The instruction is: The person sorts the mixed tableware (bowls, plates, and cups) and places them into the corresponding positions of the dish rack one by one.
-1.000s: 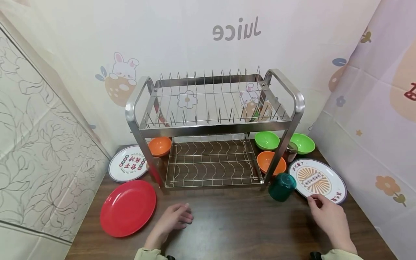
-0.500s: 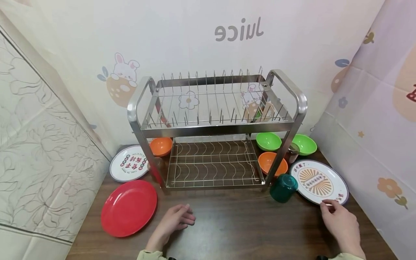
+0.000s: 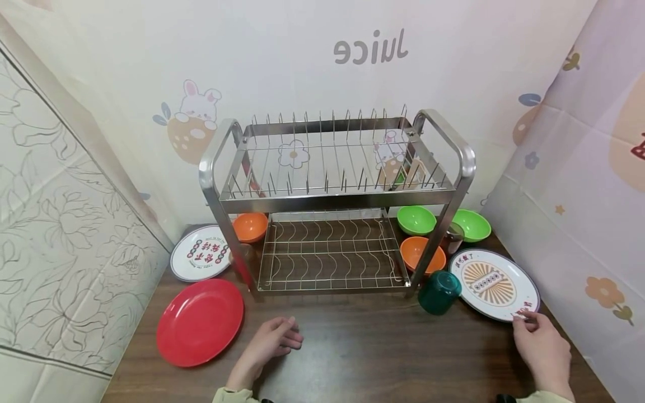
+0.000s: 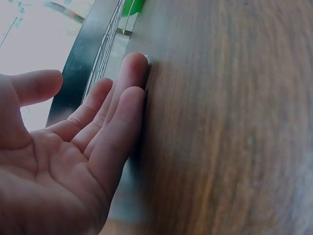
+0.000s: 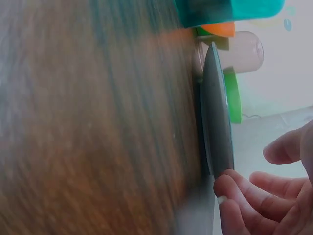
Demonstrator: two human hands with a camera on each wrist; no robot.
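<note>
My right hand (image 3: 543, 350) is at the near right edge of a white plate (image 3: 468, 274) with an orange sunburst pattern. In the right wrist view its fingertips (image 5: 226, 180) touch the rim of that plate (image 5: 217, 112), while the thumb stands apart from it. My left hand (image 3: 269, 344) is low over the table in front of the rack, fingers loosely bent and holding nothing. The left wrist view shows its palm (image 4: 58, 171) and the thumb spread away. A teal cup (image 3: 439, 292) sits upside down just left of the patterned plate.
A two-tier metal dish rack (image 3: 337, 200) stands at the centre. To its left are a red plate (image 3: 200, 323), a white plate (image 3: 181, 260) and an orange bowl (image 3: 250, 226). Right of it are green bowls (image 3: 472, 225), an orange bowl (image 3: 415, 250) and a brownish glass (image 3: 453, 238).
My right hand has slid right and slightly nearer along the patterned plate's near edge. The left hand stays in about the same place, and the dishes have not visibly moved.
</note>
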